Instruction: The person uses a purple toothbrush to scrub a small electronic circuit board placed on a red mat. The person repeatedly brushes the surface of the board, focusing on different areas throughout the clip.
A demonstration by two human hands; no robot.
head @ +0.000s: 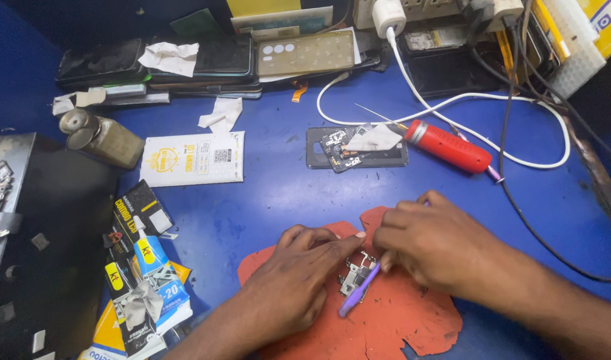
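Note:
My left hand rests on a torn orange-red mat, its forefinger stretched toward a small metal part and pressing near it. My right hand grips a purple-handled tool whose shaft lies across that metal part. Both hands meet over the mat at the bottom centre. The tool's tip is hidden under my right fingers.
An opened phone with a white scrap lies beyond, beside a red screwdriver and a white cable. Glue tubes and packets lie at left, a metal canister farther back, stacked phones along the rear.

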